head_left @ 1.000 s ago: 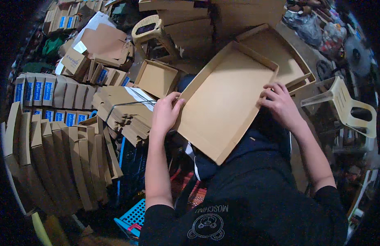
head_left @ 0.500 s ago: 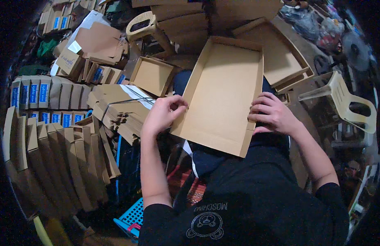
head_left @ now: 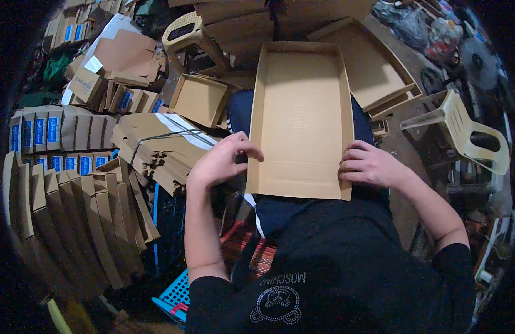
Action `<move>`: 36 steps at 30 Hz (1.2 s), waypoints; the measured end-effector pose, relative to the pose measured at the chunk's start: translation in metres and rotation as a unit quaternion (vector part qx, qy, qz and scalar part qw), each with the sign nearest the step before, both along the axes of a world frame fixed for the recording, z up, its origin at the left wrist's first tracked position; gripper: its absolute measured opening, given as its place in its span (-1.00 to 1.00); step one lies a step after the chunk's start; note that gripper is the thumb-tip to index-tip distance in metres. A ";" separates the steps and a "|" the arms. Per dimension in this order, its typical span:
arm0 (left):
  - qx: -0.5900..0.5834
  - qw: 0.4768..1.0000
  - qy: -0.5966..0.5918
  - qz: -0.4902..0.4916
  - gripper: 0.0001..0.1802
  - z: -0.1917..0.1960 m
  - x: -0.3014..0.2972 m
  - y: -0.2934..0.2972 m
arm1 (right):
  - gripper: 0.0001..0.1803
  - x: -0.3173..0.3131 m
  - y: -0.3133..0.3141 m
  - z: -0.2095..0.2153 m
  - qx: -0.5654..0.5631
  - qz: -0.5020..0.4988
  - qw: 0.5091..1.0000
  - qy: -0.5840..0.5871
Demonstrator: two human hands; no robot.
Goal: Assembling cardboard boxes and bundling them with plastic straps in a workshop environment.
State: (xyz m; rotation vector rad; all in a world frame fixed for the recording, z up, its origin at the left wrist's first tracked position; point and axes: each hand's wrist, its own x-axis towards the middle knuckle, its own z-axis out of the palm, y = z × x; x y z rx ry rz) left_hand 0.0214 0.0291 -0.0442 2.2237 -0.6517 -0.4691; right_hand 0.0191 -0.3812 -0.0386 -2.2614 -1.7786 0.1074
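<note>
- We have the shallow cardboard tray (head_left: 302, 111) on our lap (head_left: 275, 214), open side up.
- Our left hand (head_left: 227, 158) pinches its left wall (head_left: 260, 111), toward the near end.
- Our right hand (head_left: 374, 164) grips its right wall (head_left: 344, 111); thumb hidden.

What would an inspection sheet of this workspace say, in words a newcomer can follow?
Surface: the person's lap, in dark clothing, beneath the work.
Job's things: an open cardboard tray, bare inside.
Clutter: upright folded cardboard, a flat cardboard bundle and a blue basket on the left; another tray beyond, right.
Hands: left hand has fingers over the tray's left wall; right hand is at its right wall; grip firmness unclear.
Cables: nothing seen.
Surroundings: cream plastic stool, plastic bags.
</note>
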 end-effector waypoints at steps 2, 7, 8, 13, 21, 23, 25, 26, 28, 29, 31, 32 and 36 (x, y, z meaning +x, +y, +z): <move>0.017 1.000 -0.003 -0.010 -0.60 -0.002 -0.001 -0.004 | -0.76 0.003 -0.002 0.000 -0.002 -0.014 1.000 0.020; 0.116 0.993 0.011 -0.009 -0.62 0.009 -0.001 -0.014 | -0.76 0.007 -0.004 0.000 -0.013 -0.018 1.000 0.010; 0.116 0.993 0.010 -0.009 -0.62 0.008 -0.002 -0.016 | -0.76 0.007 -0.002 0.002 -0.040 -0.023 0.999 0.011; 0.036 0.998 -0.047 -0.001 -0.68 -0.008 -0.002 -0.023 | -0.74 0.011 0.000 0.006 -0.084 -0.033 0.995 0.041; 0.053 0.989 -0.100 0.097 -0.53 -0.034 0.001 -0.032 | -0.67 0.014 0.003 -0.001 -0.096 -0.012 0.994 -0.041; 0.053 0.987 -0.118 0.091 -0.50 -0.038 0.002 -0.033 | -0.67 0.013 0.005 -0.002 -0.104 -0.011 0.994 -0.041; 0.057 0.987 -0.118 0.091 -0.51 -0.034 0.001 -0.038 | -0.67 0.012 0.006 -0.005 -0.111 -0.010 0.993 -0.040; 0.057 0.987 -0.119 0.091 -0.51 -0.032 0.001 -0.039 | -0.66 0.012 0.007 -0.007 -0.118 -0.010 0.992 -0.033; 0.069 0.988 -0.096 0.095 -0.49 -0.028 0.001 -0.040 | -0.66 0.013 0.009 -0.006 -0.126 -0.010 0.992 -0.028; 0.069 0.988 -0.097 0.095 -0.49 -0.027 0.001 -0.040 | -0.67 0.014 0.012 -0.004 -0.125 -0.008 0.992 -0.023; 0.069 0.987 -0.112 0.090 -0.48 -0.025 0.000 -0.040 | -0.68 0.014 0.013 -0.002 -0.124 -0.008 0.992 -0.019; 0.069 0.987 -0.112 0.090 -0.48 -0.025 0.000 -0.040 | -0.68 0.015 0.012 -0.002 -0.131 -0.003 0.991 -0.023; 0.072 0.987 -0.102 0.098 -0.48 -0.023 0.000 -0.043 | -0.71 0.015 0.007 -0.003 -0.120 0.001 0.993 -0.013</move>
